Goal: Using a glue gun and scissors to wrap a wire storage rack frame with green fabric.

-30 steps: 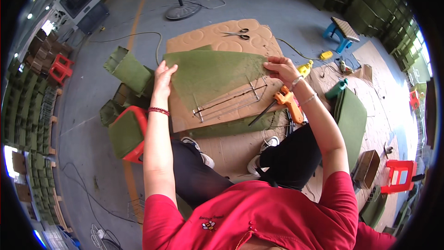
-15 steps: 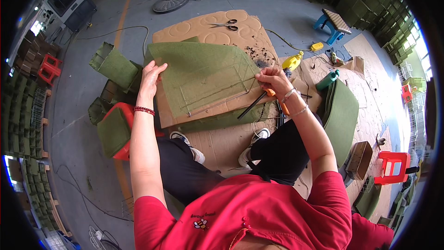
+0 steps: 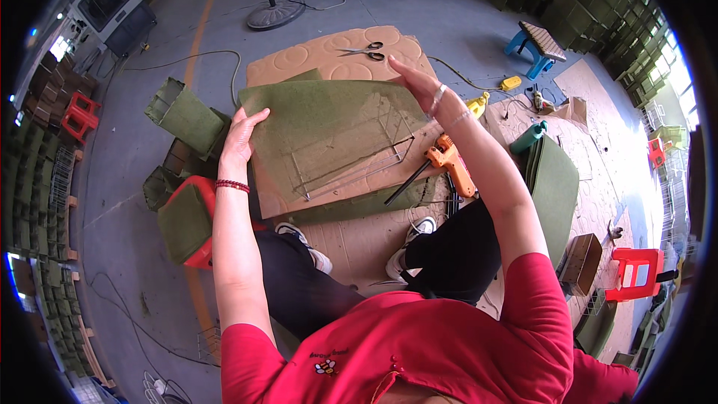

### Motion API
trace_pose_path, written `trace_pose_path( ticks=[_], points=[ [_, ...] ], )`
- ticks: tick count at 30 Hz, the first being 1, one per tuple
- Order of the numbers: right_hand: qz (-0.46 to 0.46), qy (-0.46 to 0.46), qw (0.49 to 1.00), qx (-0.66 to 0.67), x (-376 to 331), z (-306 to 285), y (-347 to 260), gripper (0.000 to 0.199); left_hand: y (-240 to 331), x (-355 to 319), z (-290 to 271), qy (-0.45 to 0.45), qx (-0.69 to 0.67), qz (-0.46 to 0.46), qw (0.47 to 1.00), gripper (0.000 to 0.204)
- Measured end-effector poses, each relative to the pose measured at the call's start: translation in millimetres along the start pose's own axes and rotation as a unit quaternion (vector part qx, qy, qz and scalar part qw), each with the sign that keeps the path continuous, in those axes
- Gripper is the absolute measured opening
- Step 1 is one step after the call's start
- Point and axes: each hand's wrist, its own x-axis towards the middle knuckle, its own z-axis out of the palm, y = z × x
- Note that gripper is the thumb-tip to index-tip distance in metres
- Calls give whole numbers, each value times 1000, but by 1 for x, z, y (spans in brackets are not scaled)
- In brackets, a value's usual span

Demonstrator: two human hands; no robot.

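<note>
On the cardboard sheet (image 3: 351, 60) spread over the floor, a green felt sheet (image 3: 329, 123) is held over a wire frame (image 3: 351, 153), whose rods show through the thin fabric. The left hand (image 3: 241, 138) is laid on the felt's left edge, thumb and fingers flat and spread, pinching nothing that can be seen. The right hand (image 3: 415, 82) is raised at the felt's far right corner with its fingers extended and open; whether the corner is actually pinched cannot be told. A second ago that hand was lower, near the orange glue gun (image 3: 449, 161); it has since been moved up to the far corner, and the felt has been drawn flatter and squarer over the frame. From this it is judged that the covering is being aligned, not yet fastened. The glue gun is left lying just right of the felt, untouched. Scissors (image 3: 363, 51) lie beyond the felt, well apart from both hands.
</note>
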Motion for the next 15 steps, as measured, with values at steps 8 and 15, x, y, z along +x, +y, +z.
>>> trace_pose_path(
  ticks=[8, 15],
  points=[
    [-253, 141, 928, -236, 35, -1, -7, 44, -11, 8, 2, 20, 77, 74, 994, 45],
    [-185, 166, 925, -288, 20, -21, 14, 46, -24, 26, 2, 10, 82, 51, 995, 34]
  ],
)
